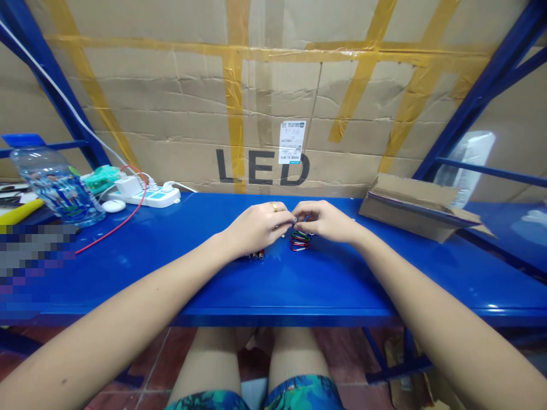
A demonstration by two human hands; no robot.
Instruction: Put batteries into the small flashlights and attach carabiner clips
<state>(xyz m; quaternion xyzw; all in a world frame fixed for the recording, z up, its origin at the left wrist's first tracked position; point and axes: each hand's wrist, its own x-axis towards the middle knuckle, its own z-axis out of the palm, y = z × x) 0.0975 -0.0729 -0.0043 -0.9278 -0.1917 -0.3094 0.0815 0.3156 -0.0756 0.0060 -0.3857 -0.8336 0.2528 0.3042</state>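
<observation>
My left hand (260, 225) and my right hand (325, 219) meet over the middle of the blue table (179, 267), fingertips touching around a small metal piece that is mostly hidden. A little pile of coloured carabiner clips (299, 241), red, green and blue, lies just below my right hand's fingers. Some small dark items with metal ends (255, 256) peek out under my left wrist. A ring sits on a finger of my left hand.
A flat cardboard box (416, 208) lies at the right back. At the left stand a water bottle (57, 185), a white power strip (147, 196) with a red cable (113, 228), and a teal object (100, 177). A taped cardboard wall (265, 114) closes the back.
</observation>
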